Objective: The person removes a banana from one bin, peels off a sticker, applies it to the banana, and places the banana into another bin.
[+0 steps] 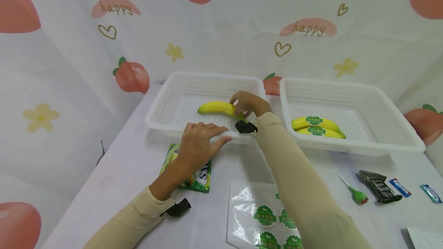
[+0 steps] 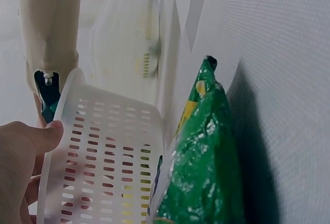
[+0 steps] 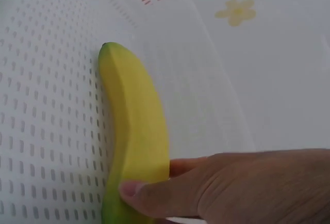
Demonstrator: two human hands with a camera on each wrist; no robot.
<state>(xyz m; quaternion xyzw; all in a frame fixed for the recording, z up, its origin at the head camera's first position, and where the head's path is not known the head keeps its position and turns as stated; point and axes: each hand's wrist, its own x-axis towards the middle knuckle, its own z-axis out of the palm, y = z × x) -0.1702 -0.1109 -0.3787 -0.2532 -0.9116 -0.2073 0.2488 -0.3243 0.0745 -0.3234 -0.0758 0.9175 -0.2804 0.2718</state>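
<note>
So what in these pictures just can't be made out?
- Head view: the banana's near end is covered by the right hand.
- Head view: the green packet's print, partly under the left hand.
- Head view: the sticker sheet, overlapped by the sleeve and cut by the bottom edge.

Banana (image 1: 217, 108) in left basket (image 1: 162, 105) — snack bag (image 1: 199, 176) before it.

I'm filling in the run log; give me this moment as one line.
right hand: grips banana in left basket | left hand: rests on basket rim | right basket: two stickered bananas
</note>
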